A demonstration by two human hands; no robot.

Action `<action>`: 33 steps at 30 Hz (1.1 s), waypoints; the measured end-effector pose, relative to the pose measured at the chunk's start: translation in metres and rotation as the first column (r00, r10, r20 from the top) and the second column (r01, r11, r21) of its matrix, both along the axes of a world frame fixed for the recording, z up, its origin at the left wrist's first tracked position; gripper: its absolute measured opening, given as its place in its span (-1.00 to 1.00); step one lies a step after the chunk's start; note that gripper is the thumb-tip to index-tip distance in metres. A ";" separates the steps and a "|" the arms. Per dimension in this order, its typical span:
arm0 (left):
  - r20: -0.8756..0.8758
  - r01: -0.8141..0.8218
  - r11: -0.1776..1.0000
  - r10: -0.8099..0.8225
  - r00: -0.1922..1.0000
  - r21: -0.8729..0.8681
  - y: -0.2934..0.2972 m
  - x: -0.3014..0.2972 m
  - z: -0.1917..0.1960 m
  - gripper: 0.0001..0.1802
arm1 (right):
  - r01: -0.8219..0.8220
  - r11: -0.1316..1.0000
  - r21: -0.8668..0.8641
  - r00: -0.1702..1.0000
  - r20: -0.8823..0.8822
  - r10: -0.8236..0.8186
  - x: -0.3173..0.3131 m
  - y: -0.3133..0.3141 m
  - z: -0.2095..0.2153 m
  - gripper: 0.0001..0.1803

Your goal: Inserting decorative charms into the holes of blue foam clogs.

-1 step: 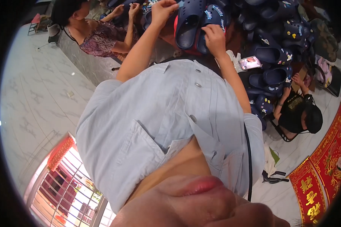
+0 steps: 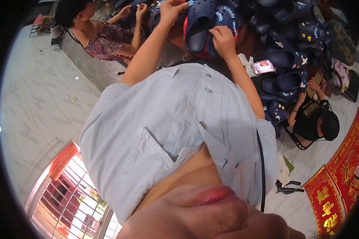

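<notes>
Shirt: your pale blue shirt [image 2: 163, 115] fills the middle of the view, nearest the camera, with a dark cord [image 2: 261, 171] running down one side.
Right hand: your right hand [image 2: 224, 43] is at the heel end of the right-hand clog [image 2: 227, 18], fingers bent, the fingertips at its inner edge; whether they grip it, you cannot tell from this view.
Clog pair: two navy clogs lie side by side in front of you, toes away; the left-hand clog [image 2: 195, 38] has its open heel toward you, and light-blue charms [image 2: 219, 16] sit on the right-hand one. A red edge [image 2: 208, 56] shows beneath the pair.
Left hand: your left hand [image 2: 171, 14] is raised beside the left-hand clog, thumb and finger pinching a small light-blue piece [image 2: 190, 2].
Phone: a phone [image 2: 263, 66] with a lit screen lies to your right, beside white material [image 2: 246, 61].
Clog pile: more navy clogs [image 2: 283, 55], many with charms, crowd the right side.
Co-workers: a person in a patterned top [image 2: 103, 42] sits to your left, both hands raised; a person in a black top [image 2: 307, 113] is at your right.
Surroundings: marbled floor [image 2: 40, 99], barred opening [image 2: 68, 199], red-and-gold banner [image 2: 325, 199].
</notes>
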State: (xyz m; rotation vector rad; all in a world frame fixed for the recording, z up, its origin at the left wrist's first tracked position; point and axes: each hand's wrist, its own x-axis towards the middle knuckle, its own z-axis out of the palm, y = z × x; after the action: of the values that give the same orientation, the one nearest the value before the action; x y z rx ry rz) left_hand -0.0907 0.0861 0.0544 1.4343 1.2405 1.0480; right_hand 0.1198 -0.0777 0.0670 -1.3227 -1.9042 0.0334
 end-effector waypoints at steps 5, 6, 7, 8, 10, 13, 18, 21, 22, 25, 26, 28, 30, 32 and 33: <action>-0.022 0.035 0.999 -0.035 0.999 0.016 0.048 0.039 -0.012 -0.77 | -0.064 0.998 0.010 0.990 0.130 0.062 -0.012 0.018 -0.018 -0.79; -0.095 0.039 0.999 -0.041 0.995 -0.022 0.051 0.045 -0.012 -0.75 | -0.051 0.999 -0.017 0.984 0.171 0.054 -0.014 0.019 -0.022 -0.80; -0.094 0.017 0.997 -0.009 0.996 0.076 0.054 0.052 -0.018 -0.79 | -0.044 0.999 -0.015 0.979 0.198 0.046 -0.015 0.020 -0.026 -0.82; -0.092 0.018 0.997 -0.011 0.996 0.077 0.059 0.057 -0.021 -0.79 | -0.042 0.999 -0.015 0.979 0.200 0.045 -0.016 0.020 -0.030 -0.82; -0.279 0.078 0.954 0.006 0.960 0.289 0.065 0.065 -0.025 -0.78 | -0.042 0.999 -0.030 0.975 0.215 0.047 -0.017 0.020 -0.035 -0.84; -0.371 0.154 0.936 -0.028 0.928 0.315 0.071 0.074 -0.034 -0.79 | -0.044 0.999 -0.012 0.976 0.215 0.045 -0.021 0.021 -0.040 -0.87; -0.448 0.297 0.836 -0.069 0.891 0.462 0.061 0.082 -0.036 -0.86 | -0.027 0.999 -0.024 0.973 0.230 0.032 -0.020 0.021 -0.045 -0.90; -0.459 0.322 0.823 -0.086 0.884 0.468 0.051 0.080 -0.028 -0.90 | -0.021 1.000 -0.016 0.972 0.233 0.024 -0.019 0.020 -0.047 -0.91; -0.461 0.321 0.824 -0.082 0.884 0.467 0.052 0.077 -0.030 -0.90 | -0.024 1.000 -0.013 0.971 0.238 0.027 -0.021 0.020 -0.045 -0.90; -0.509 0.377 0.781 -0.088 0.856 0.499 0.049 0.072 -0.024 -0.90 | -0.016 1.000 -0.002 0.970 0.241 0.016 -0.021 0.020 -0.045 -0.90; -0.574 0.436 0.727 -0.071 0.816 0.530 0.047 0.071 -0.022 -0.89 | -0.016 1.000 -0.003 0.971 0.240 0.016 -0.021 0.020 -0.045 -0.90; -0.635 0.497 0.670 -0.049 0.771 0.551 0.044 0.069 -0.017 -0.87 | -0.010 1.000 0.004 0.970 0.244 0.009 -0.021 0.020 -0.046 -0.90; -0.671 0.526 0.651 -0.034 0.741 0.548 0.042 0.061 -0.017 -0.88 | -0.015 1.000 -0.001 0.970 0.243 0.015 -0.022 0.020 -0.045 -0.89; -0.693 0.556 0.631 -0.041 0.720 0.541 0.045 0.055 -0.017 -0.88 | -0.017 1.000 -0.008 0.970 0.242 0.019 -0.023 0.020 -0.046 -0.89; -0.713 0.584 0.610 -0.045 0.700 0.535 0.047 0.052 -0.016 -0.89 | -0.008 1.000 -0.005 0.969 0.249 0.009 -0.023 0.020 -0.046 -0.89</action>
State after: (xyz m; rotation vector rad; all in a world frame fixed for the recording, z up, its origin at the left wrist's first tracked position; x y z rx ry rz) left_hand -0.0385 0.1329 0.0381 2.7541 0.8968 0.8170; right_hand 0.0968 -0.0576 0.0208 -1.3741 -2.1193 -0.1311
